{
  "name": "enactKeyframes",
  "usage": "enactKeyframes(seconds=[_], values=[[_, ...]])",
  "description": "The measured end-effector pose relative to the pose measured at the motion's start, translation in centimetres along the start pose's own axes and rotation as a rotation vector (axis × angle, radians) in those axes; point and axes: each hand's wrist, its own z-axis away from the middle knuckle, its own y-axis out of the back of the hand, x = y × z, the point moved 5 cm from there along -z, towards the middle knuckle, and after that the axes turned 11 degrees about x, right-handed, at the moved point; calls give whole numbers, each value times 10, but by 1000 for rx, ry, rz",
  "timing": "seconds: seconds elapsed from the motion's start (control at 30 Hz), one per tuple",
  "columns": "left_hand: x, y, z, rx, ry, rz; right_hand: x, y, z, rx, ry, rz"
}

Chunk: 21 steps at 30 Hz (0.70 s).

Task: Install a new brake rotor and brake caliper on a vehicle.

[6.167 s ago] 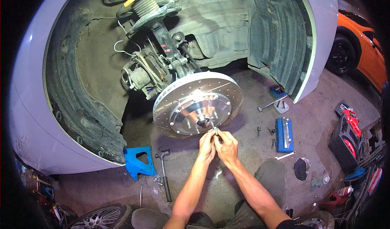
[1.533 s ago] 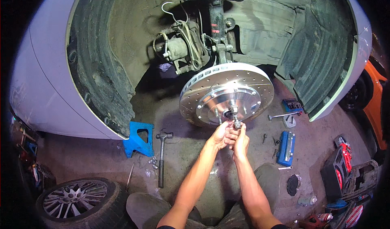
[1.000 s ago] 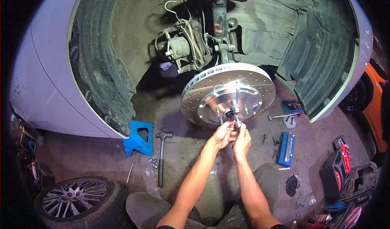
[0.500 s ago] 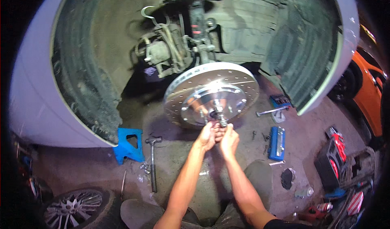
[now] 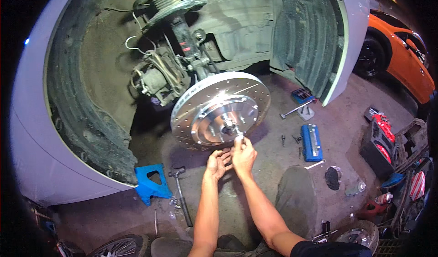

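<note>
A drilled and slotted brake disc [image 5: 191, 124] with a polished centre sits on the hub, with studs standing out around its middle. My right hand [image 5: 243, 157] is at the disc's lower face. Its thumb and fingers pinch a small shiny metal piece [image 5: 239, 138] at a stud; its exact kind is hard to make out. Just below the disc's bottom edge, my left hand [image 5: 219, 165] is half turned up. Its fingers are loosely curled and apart, and nothing shows in them. A brake caliper [image 5: 157, 81] hangs from a wire hook behind the disc, beside the strut [image 5: 185, 38].
A blue jack stand [image 5: 153, 184] and a hammer [image 5: 181, 195] are on the left floor. To the right lie a blue case [image 5: 311, 143], a wrench [image 5: 315, 164] and a black toolbox [image 5: 378, 152]. The fender [image 5: 353, 38] curves around the work; an orange car [image 5: 399, 56] stands beyond.
My view has shifted, so the disc sits farther left. My hands were close together at the stud; the left has come away below the disc while the right stays pinching at the stud.
</note>
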Motion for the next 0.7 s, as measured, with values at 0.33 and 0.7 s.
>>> enactKeyframes(seconds=[0.33,0.7], values=[[34,10,29,40,-62,78,3,-8,0,-235,-677,-161],[33,3,24,9,-67,129,-15,0,1,72,-213,-79]])
